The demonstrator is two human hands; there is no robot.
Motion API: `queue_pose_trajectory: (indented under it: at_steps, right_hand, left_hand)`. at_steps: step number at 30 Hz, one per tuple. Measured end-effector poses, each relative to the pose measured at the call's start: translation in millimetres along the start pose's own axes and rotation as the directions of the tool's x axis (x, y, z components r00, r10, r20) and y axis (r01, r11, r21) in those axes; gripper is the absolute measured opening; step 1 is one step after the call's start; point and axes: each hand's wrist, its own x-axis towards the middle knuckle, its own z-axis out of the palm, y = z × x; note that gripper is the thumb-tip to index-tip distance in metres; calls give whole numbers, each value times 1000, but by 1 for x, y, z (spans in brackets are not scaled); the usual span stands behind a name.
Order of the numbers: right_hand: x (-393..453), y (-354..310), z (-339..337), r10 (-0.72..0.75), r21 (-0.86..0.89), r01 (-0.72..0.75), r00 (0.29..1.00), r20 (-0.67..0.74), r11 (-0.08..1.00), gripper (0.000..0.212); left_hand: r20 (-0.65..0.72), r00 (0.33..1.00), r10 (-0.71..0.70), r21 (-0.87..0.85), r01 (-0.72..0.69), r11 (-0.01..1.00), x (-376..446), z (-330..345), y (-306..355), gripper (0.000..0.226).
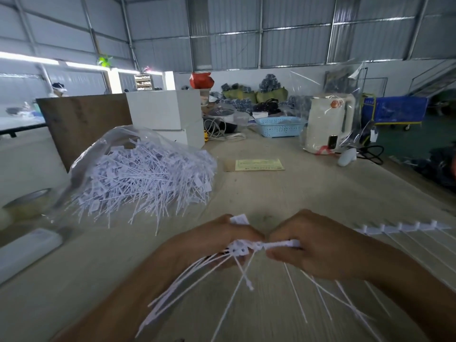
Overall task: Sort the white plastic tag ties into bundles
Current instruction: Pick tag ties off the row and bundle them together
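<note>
Broad table [283, 191], landmark for all else. Toward its far left, heaped loose tag ties [145, 178] spilling from a clear bag [84, 159]. At its near right edge, a laid-out row of ties [404, 227]. Above its near middle, left hand [212, 240] and right hand [318, 250], both curled tight onto one small bundle [249, 248], tails fanning downward. Likely risk: crossed tails snagging, or a slackened pinch spilling the bundle apart.

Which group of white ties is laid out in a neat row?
The row of ties right of the right hand, heads lined up; the bagged heap is jumbled.
</note>
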Motion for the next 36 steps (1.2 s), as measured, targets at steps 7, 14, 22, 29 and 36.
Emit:
queue_pose_trajectory:
  at_steps: [7,14,22,29,36]
  right_hand:
    - [-12,21,-23,160,426,-139,987,-13,894,14]
    - [4,16,24,221,537,-134,970,-102,833,31]
    - [2,17,11,247,671,-174,969,-13,720,14]
    - [8,10,21,271,524,-104,929,-253,846,19]
    - [6,-6,-2,-146,-138,104,925,-351,985,20]
  left_hand:
    - [-164,975,148,-23,-153,988,-3,-17,0,26]
    - [-70,944,323,197,-304,932,-4,25,1,67]
    - [-215,925,312,165,-280,946,-2,9,7,43]
    - [-298,929,219,46,-215,975,3,8,-3,22]
    - [-138,986,-95,-182,69,981,-2,-18,-9,35]
